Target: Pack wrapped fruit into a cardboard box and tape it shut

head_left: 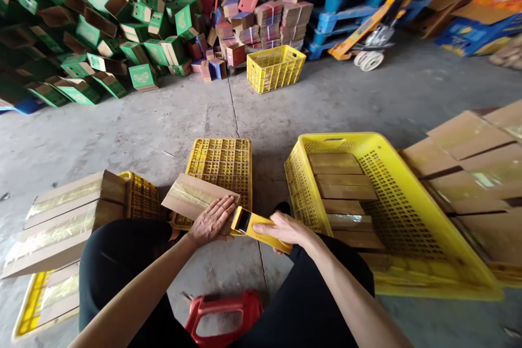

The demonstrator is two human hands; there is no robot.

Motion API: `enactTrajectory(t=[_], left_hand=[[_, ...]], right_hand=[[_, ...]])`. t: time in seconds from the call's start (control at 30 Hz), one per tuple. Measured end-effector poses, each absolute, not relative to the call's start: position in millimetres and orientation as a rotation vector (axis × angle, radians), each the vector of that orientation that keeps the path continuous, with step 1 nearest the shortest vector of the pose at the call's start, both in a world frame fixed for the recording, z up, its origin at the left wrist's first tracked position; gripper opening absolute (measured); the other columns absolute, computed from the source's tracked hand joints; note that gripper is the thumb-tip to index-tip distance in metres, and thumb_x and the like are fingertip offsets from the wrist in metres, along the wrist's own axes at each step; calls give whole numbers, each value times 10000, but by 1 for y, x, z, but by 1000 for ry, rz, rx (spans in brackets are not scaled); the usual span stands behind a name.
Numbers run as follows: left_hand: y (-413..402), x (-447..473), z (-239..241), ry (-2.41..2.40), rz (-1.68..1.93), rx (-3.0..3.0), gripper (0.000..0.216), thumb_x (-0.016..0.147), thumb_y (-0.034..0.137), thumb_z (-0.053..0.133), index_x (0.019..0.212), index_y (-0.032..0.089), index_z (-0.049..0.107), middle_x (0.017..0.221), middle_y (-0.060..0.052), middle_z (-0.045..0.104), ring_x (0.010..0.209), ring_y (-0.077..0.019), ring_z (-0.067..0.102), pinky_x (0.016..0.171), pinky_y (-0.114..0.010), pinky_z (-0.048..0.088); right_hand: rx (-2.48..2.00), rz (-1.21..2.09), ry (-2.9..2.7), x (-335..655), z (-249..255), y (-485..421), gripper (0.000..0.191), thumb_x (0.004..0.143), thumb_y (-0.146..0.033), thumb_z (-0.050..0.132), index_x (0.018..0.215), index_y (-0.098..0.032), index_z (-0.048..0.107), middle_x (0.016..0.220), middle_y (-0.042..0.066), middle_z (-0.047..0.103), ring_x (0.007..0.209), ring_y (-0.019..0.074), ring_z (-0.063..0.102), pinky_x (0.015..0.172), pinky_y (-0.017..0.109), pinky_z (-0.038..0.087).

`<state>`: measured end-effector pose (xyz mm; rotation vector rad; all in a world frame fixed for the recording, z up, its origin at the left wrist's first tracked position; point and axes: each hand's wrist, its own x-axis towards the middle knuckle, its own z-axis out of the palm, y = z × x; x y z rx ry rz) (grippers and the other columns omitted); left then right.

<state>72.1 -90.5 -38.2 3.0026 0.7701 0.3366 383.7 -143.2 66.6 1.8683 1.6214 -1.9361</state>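
Observation:
A flat-topped brown cardboard box with clear tape along its top rests on an upturned yellow crate. My left hand lies flat on the box's near right end, fingers stretched out. Just right of it, my right hand is closed around a yellow hand-held tool with a dark rectangular opening at its front end. That front end is close to the box's right edge; whether they touch I cannot tell. The right hand's fingertips are partly hidden under the tool.
On the right stands a large yellow crate with several cardboard boxes inside, and stacked boxes beyond. Taped boxes are at my left. A red plastic stool is between my legs. Farther off are a yellow basket and an orange pallet jack.

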Motion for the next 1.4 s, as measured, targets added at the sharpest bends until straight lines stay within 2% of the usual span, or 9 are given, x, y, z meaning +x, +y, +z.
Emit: enactTrajectory(t=[0.2,0.33,0.47,0.53,0.67,0.9,1.07,1.23,1.4], left_hand=[[-89,76,-35,753,334,2934,1044,978,831,432,1700,93,282,1723,-212,367,1615,-345,341,1314,-522,317],[-92,82,-28,862,346,2824,1095,939,867,463,1692,89,307,1722,-207,374,1611,-336,356,1330,-485,279],[-105,95,-21,1054,325,2716,871,1013,633,544,1675,101,352,1726,-176,386,1625,-312,329,1343,-484,231],[-113,104,-21,1231,318,2657,847,987,527,603,1674,97,358,1741,-182,351,1642,-340,279,1343,-519,207],[-126,117,-25,1668,322,2487,973,907,473,695,1700,76,296,1768,-238,224,1652,-448,174,1306,-653,182],[-129,119,-28,1706,329,2521,910,937,416,642,1707,86,288,1769,-215,243,1657,-416,182,1312,-619,211],[-130,120,-30,1709,367,2544,866,972,416,597,1704,71,289,1771,-228,226,1657,-426,169,1312,-631,198],[-129,120,-31,1678,361,2568,874,976,448,593,1711,92,281,1771,-222,234,1657,-425,172,1315,-628,194],[-128,120,-29,1683,312,2543,892,960,439,607,1711,88,277,1774,-225,217,1658,-426,162,1320,-632,172]], right_hand=[[1919,-1952,1539,388,63,-145,557,931,-731,660,898,-175,662,769,119,790,630,243,774,577,284,622],[1951,-1914,1548,385,66,-142,545,918,-720,692,871,-179,651,666,87,756,596,244,761,488,248,557],[1901,-1948,1572,386,68,-141,564,932,-732,669,850,-173,669,602,63,728,548,223,738,451,221,504],[1885,-1978,1571,388,68,-141,568,936,-735,663,871,-172,684,613,57,734,537,208,730,453,212,497],[1915,-2002,1523,390,69,-143,554,917,-721,705,886,-169,691,681,59,761,513,184,712,454,209,497],[1919,-2088,1514,388,77,-142,508,925,-691,715,938,-184,685,696,36,743,519,180,709,489,225,536],[1964,-2006,1446,387,81,-144,530,887,-716,739,904,-192,657,715,55,734,600,233,756,541,277,597],[1900,-2065,1480,389,79,-146,580,879,-776,689,931,-199,660,738,66,730,689,276,787,639,345,651],[1908,-2004,1440,399,80,-152,577,895,-786,663,951,-213,645,731,68,750,656,260,773,595,313,620]])
